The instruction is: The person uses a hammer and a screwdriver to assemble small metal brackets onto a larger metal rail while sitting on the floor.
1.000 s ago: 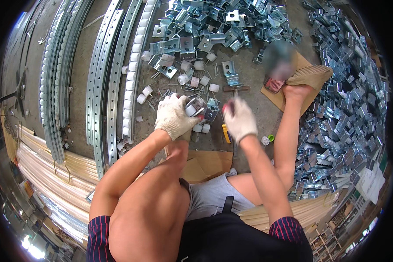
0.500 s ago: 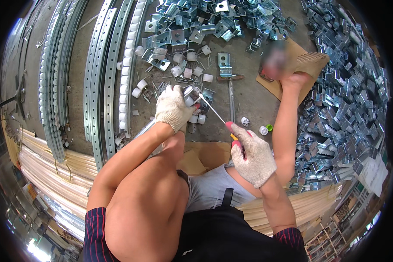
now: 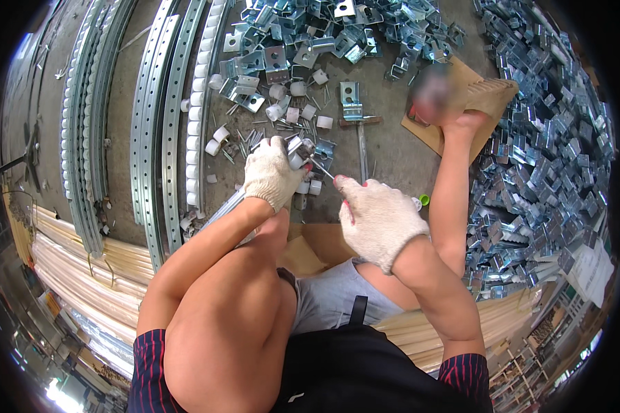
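Though the gloved left hand [image 3: 272, 175] hides most of what it grips, its fingers curl tightly round a small metal bracket [image 3: 308, 153] above the floor, beside the knee. The gloved right hand [image 3: 379, 220] closes round a screwdriver [image 3: 322, 169], handle hidden, its thin shaft touching that bracket. Two hands show; the loose brackets [image 3: 537, 172] heaped on the right are too many to count.

both hands, left hand [image 3: 271, 177] and right hand [image 3: 380, 221], wear white knit work gloves; short dark sleeves with red stripes, grey shorts, bare forearms and knees.
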